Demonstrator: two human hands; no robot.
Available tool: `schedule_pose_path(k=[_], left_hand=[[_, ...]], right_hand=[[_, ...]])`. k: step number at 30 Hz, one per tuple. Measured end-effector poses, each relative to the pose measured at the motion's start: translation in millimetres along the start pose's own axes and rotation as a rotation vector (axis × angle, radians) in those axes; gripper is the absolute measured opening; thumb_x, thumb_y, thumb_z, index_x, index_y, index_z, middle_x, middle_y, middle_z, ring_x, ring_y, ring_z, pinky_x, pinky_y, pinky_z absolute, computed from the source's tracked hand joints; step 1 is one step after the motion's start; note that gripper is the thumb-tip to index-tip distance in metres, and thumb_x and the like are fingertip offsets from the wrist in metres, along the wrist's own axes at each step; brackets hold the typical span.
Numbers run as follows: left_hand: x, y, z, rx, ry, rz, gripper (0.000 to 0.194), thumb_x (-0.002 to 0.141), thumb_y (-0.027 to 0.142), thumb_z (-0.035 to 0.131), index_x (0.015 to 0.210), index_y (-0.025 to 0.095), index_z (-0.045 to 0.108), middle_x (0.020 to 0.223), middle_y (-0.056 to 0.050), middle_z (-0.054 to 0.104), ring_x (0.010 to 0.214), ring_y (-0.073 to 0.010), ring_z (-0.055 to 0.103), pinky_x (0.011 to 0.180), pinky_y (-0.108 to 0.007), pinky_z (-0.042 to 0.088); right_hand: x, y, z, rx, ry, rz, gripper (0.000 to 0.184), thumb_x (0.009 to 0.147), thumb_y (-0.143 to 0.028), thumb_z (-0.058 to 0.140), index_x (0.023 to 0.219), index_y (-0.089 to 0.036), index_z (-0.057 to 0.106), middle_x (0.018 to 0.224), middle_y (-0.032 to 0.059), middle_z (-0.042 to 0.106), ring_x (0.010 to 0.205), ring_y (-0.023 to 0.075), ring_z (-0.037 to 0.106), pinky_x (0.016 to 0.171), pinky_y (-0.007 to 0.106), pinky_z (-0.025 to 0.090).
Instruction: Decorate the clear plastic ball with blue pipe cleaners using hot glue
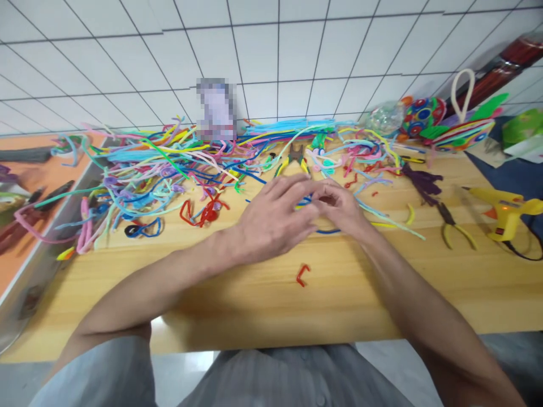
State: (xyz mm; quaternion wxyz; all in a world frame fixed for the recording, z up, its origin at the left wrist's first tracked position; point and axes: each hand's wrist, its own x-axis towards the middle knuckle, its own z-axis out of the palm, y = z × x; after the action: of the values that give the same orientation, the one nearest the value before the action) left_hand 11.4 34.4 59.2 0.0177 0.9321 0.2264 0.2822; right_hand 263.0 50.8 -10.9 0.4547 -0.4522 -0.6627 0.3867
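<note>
My left hand (275, 217) and my right hand (339, 206) meet above the middle of the wooden table, fingertips bent together. Between them shows a bit of blue pipe cleaner (304, 201) with a touch of yellow beside it. Both hands are closed around this spot, and the fingers hide most of what they grip. Under my right hand a blue strand (328, 231) curves out; whether it belongs to the held piece I cannot tell. A short bent red pipe cleaner (302, 275) lies on the wood nearer to me.
Tangled colourful pipe cleaners (169, 164) spread along the back and left. Pliers with yellow-black handles (293, 161) lie behind my hands. To the right are yellow-handled pliers (453, 226), a yellow glue gun (507, 209) and colourful craft figures (460, 133). A tiled wall (297, 56) borders the back.
</note>
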Motion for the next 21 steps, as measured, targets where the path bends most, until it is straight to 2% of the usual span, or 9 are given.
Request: schedule_pose_path(k=[2, 4, 7, 9, 12, 16, 21], left_hand=[[15, -13, 6.3, 0.026, -0.067, -0.027, 0.035, 0.108, 0.042, 0.069, 0.138, 0.026, 0.068, 0.165, -0.015, 0.062, 0.157, -0.04, 0.054, 0.127, -0.064, 0.048], [22, -28, 14.2, 0.026, -0.154, -0.078, 0.045, 0.108, 0.05, 0.069, 0.142, 0.021, 0.066, 0.167, -0.021, 0.059, 0.156, -0.0432, 0.056, 0.128, -0.065, 0.048], [20, -41, 24.0, -0.037, -0.269, -0.15, 0.05, 0.113, 0.052, 0.058, 0.15, 0.018, 0.062, 0.163, -0.022, 0.061, 0.152, -0.0403, 0.061, 0.126, -0.061, 0.051], [14, -43, 28.2, -0.082, -0.291, -0.191, 0.049, 0.115, 0.048, 0.052, 0.153, 0.018, 0.06, 0.16, -0.021, 0.063, 0.151, -0.0378, 0.061, 0.126, -0.058, 0.052], [6, -41, 32.5, -0.149, -0.256, -0.244, 0.046, 0.115, 0.043, 0.053, 0.155, 0.021, 0.059, 0.159, -0.019, 0.062, 0.153, -0.035, 0.059, 0.129, -0.057, 0.05], [-1, -37, 36.6, -0.249, -0.172, -0.319, 0.041, 0.115, 0.043, 0.055, 0.15, 0.023, 0.063, 0.156, -0.017, 0.063, 0.149, -0.0321, 0.06, 0.129, -0.055, 0.05], [-10, -34, 38.8, -0.306, -0.081, -0.388, 0.037, 0.114, 0.044, 0.058, 0.145, 0.025, 0.065, 0.156, -0.015, 0.063, 0.15, -0.0302, 0.06, 0.128, -0.054, 0.05]], right_hand=[[0, 0, 1, 0.009, 0.007, 0.007, 0.014, 0.086, -0.036, 0.082, 0.079, -0.027, 0.076, 0.106, 0.0045, 0.073, 0.101, 0.0234, 0.072, 0.097, 0.04, 0.06], [0, -1, 2, -0.005, 0.008, 0.003, 0.013, 0.084, -0.034, 0.083, 0.078, -0.027, 0.075, 0.104, 0.0044, 0.073, 0.101, 0.024, 0.072, 0.096, 0.04, 0.06], [0, -2, 4, -0.024, 0.011, -0.012, 0.01, 0.082, -0.03, 0.083, 0.077, -0.027, 0.075, 0.103, 0.0048, 0.073, 0.103, 0.025, 0.071, 0.095, 0.04, 0.06], [-1, -2, 6, -0.028, 0.018, -0.024, 0.006, 0.082, -0.028, 0.08, 0.078, -0.027, 0.075, 0.104, 0.0051, 0.073, 0.104, 0.025, 0.071, 0.095, 0.04, 0.06], [-2, -2, 10, -0.006, 0.038, -0.038, 0.004, 0.082, -0.026, 0.078, 0.079, -0.027, 0.075, 0.103, 0.005, 0.071, 0.1, 0.0242, 0.071, 0.091, 0.04, 0.06], [-3, -5, 18, 0.022, 0.059, -0.04, 0.009, 0.082, -0.027, 0.079, 0.08, -0.027, 0.07, 0.097, 0.0036, 0.07, 0.093, 0.0234, 0.069, 0.086, 0.039, 0.06], [-4, -11, 24, 0.034, 0.059, 0.01, 0.013, 0.082, -0.03, 0.082, 0.087, -0.025, 0.07, 0.099, 0.0028, 0.071, 0.092, 0.0217, 0.07, 0.088, 0.038, 0.06]])
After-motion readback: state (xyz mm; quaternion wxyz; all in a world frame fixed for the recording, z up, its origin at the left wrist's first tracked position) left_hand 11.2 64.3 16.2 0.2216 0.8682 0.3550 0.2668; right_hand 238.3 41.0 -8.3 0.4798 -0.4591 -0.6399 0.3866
